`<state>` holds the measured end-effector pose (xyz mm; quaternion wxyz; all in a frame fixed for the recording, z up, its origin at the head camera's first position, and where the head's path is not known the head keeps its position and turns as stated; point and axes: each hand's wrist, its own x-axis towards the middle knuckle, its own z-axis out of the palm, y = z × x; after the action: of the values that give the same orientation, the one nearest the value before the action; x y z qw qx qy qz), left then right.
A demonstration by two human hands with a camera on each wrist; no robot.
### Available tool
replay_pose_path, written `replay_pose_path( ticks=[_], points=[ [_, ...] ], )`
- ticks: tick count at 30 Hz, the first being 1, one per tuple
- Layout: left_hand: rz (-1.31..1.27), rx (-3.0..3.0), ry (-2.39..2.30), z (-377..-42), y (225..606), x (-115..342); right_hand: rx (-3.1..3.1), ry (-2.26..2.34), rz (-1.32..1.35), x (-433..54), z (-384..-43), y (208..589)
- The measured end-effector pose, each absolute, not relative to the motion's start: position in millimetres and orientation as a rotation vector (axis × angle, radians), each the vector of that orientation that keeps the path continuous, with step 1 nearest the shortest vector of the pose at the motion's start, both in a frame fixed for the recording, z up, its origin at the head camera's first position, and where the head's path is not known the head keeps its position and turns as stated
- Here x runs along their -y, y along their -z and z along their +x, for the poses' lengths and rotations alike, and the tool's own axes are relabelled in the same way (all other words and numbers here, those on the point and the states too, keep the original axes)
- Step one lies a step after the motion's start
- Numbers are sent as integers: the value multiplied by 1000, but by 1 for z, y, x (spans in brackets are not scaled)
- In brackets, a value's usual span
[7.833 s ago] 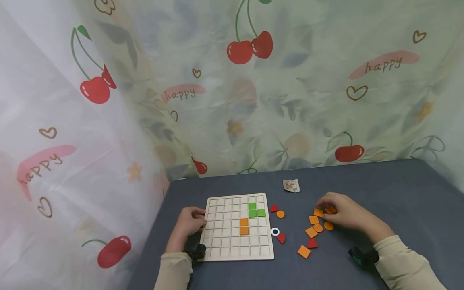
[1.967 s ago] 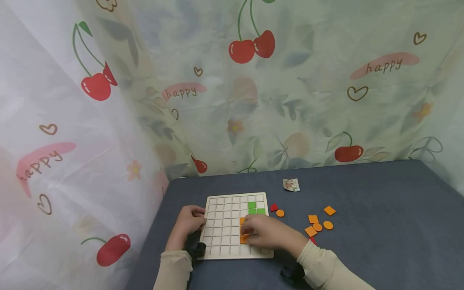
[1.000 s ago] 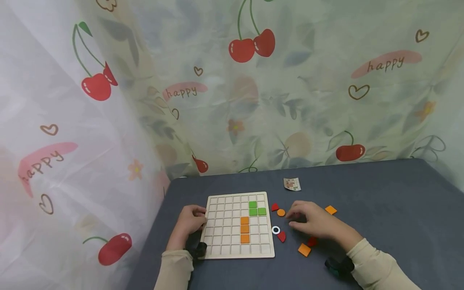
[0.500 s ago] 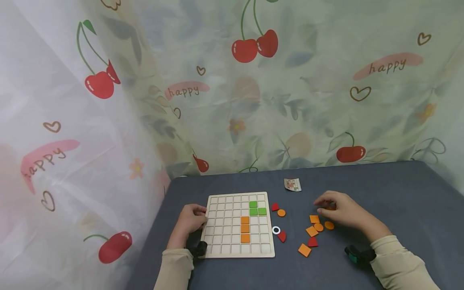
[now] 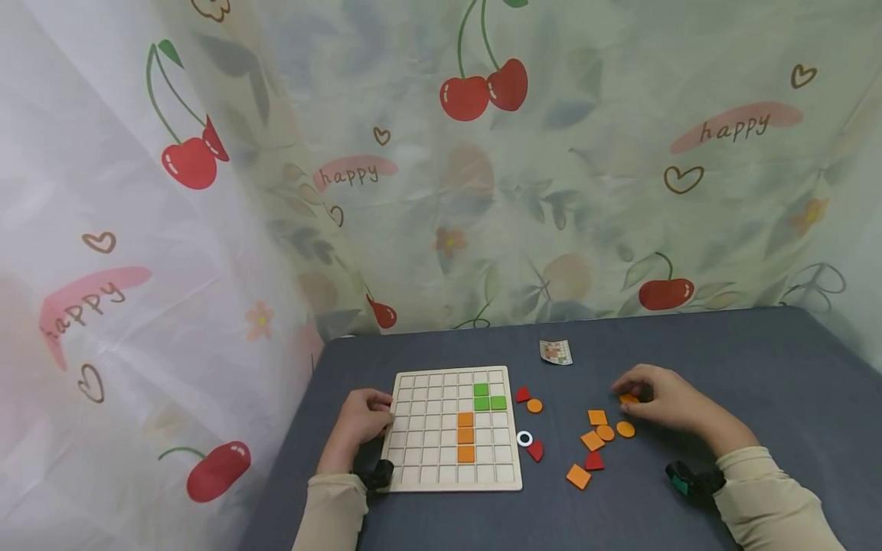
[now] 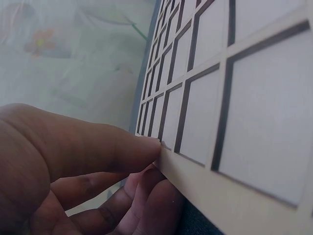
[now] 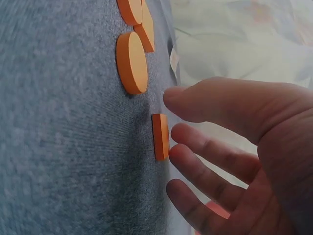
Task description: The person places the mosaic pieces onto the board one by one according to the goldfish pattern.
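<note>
My left hand [image 5: 367, 417] pinches the left edge of a pale wooden grid board [image 5: 427, 482], thumb [image 6: 117, 152] on the rim and fingers below it. Three green square tiles [image 5: 481, 402] and a column of three orange square tiles [image 5: 465, 435] sit in its cells. At the right, my right hand [image 5: 664, 394] hovers over a loose orange square tile [image 5: 628, 398]. In the right wrist view this tile [image 7: 160, 137] lies on the cloth, with the thumb [image 7: 210, 100] and fingertips spread just beside it.
Between the board and my right hand lie several orange squares [image 5: 592, 441], orange discs [image 5: 625, 429], red pieces [image 5: 594, 461] and a white ring piece with a dark centre [image 5: 524, 438]. A small printed pattern card [image 5: 555, 352] is behind them on the dark cloth [image 5: 758, 367]. Patterned curtains hang behind.
A third orange square was added to the column on the board by my right hand, which then moved back right to the loose orange tile. My left hand stays at the board's edge.
</note>
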<state>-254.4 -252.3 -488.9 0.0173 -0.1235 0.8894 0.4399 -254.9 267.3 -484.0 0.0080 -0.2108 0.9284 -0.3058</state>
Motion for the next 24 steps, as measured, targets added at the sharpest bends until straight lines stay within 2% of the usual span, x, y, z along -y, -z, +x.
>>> replay_pose_path(
  ticks=[24],
  points=[
    [-339, -2760, -1383, -251, 486, 253, -2950, 857, -598, -265, -255, 486]
  ],
)
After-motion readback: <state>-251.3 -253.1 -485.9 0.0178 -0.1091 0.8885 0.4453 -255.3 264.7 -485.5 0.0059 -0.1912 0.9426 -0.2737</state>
